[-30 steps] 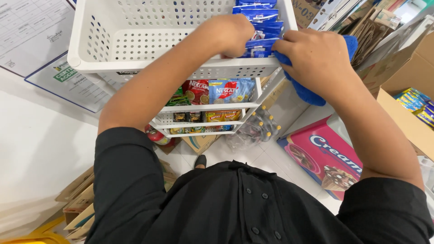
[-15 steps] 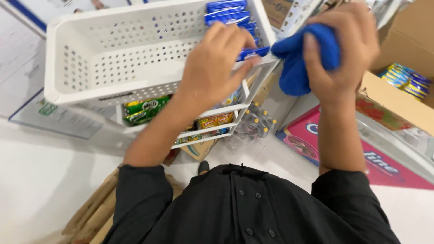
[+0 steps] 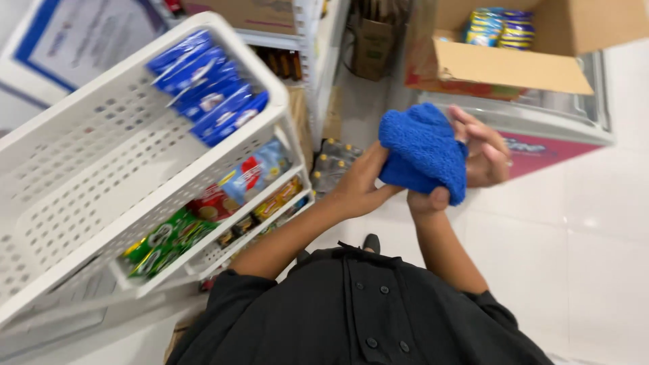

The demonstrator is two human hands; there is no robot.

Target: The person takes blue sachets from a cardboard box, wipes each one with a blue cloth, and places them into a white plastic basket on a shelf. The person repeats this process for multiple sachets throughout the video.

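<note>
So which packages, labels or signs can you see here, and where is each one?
Blue packets: a row standing in the top white basket.
Snack packs: lower rack tiers, green, red and light blue.
Cardboard box: top right, open, holding blue-and-yellow packs.
Framed sheet: top left, white with blue border.

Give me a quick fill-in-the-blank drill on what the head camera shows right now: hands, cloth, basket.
1. Both hands hold a cloth whose colour is ____.
2. The blue packets stand in a row along one end of the ____ perforated basket.
3. The open cardboard box sits on a chest with a ____ lid.
4. The left hand and the right hand are both ____ the basket, not inside it.

Missing words: blue; white; glass; outside
</note>
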